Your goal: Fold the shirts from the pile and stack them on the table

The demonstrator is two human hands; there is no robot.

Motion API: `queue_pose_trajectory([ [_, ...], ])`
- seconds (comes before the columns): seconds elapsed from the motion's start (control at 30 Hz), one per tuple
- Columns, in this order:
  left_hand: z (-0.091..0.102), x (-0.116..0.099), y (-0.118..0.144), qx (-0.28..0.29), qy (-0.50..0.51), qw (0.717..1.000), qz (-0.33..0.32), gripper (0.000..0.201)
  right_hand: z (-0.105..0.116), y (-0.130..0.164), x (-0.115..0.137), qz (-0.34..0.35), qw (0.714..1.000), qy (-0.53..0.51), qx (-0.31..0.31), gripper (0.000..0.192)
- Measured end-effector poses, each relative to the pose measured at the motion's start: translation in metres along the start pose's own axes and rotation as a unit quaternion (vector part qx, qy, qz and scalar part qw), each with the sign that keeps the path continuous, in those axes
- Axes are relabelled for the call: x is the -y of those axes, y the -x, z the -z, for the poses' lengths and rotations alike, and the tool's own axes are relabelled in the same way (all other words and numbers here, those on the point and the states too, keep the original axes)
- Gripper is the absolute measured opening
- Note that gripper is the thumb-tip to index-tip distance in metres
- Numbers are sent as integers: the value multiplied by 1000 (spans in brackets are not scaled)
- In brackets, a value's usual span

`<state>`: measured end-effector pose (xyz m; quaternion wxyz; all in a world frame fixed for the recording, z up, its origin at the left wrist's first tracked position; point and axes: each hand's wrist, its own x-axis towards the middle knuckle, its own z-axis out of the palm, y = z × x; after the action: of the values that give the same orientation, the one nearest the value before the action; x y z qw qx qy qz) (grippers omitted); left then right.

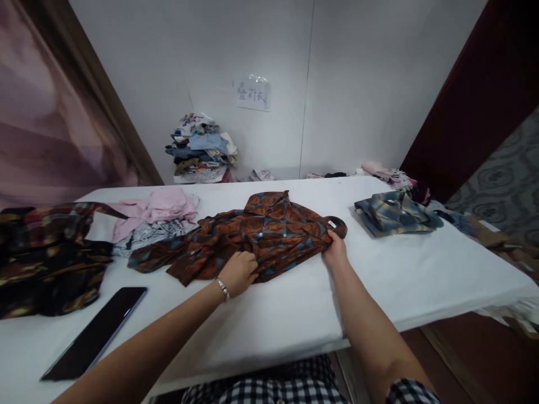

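A brown shirt (269, 224) with a blue-grey pattern and pale buttons lies crumpled across the table, one sleeve stretching to the left. My right hand (336, 251) grips it at the collar, beside a small white label. Over its lower edge, my left hand (238, 272) has its fingers curled into the cloth. A silver bracelet is on the left wrist.
On the white table (295, 320), a black tablet (96, 331) lies at front left. Dark patterned clothes (50, 269) and pink garments (164, 207) are at left. A folded plaid shirt (396, 213) is at right. A clothes pile (204, 148) stands behind.
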<state>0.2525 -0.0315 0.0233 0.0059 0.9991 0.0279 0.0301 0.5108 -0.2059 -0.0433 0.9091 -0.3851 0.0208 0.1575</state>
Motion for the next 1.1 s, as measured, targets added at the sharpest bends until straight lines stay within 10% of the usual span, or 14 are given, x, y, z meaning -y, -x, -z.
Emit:
queue_pose_trajectory([
  [0.27,-8,-60,24,3,79,984,-158,28,15,26,47,208,950,217,-90,41],
  [0.37,1,-46,34,-33,84,987,-130,49,6,75,46,188,929,299,111,42],
  [0.5,7,-5,49,-33,63,997,-35,66,2,140,20,126,745,474,453,54],
  [0.6,2,22,63,-6,49,998,46,69,12,156,4,165,652,541,505,41],
  [0.87,3,55,89,-3,10,989,149,23,31,137,36,143,785,455,395,27],
  [1.1,32,9,94,-43,138,985,89,22,46,134,69,145,844,454,244,28],
])
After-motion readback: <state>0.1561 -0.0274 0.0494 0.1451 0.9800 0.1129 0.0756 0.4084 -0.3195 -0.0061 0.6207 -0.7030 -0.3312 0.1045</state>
